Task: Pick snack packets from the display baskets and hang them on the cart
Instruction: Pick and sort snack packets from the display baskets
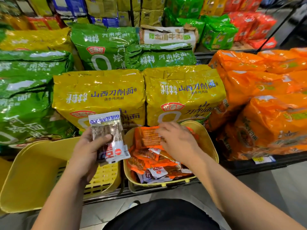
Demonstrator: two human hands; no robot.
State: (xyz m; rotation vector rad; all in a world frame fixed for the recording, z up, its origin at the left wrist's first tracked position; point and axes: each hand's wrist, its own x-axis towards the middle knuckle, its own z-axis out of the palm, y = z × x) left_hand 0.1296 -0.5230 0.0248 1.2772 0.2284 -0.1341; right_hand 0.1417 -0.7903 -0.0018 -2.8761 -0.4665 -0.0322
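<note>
Silver-white packets (108, 135) were gripped as a stack in the left hand (86, 151), evidently freeing the right hand (176, 138) to reach orange packets (147, 136) in the yellow basket (213, 146) (its grasp could not be determined).

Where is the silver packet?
Head view, left of centre: the left hand holds the silver packet above the left yellow basket, beside the orange packets.

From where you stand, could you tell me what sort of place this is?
Most likely a supermarket aisle: stacked large yellow foil noodle multipacks, a small price label on the black shelf edge, and a yellow plastic basket of orange snack packets.
</note>
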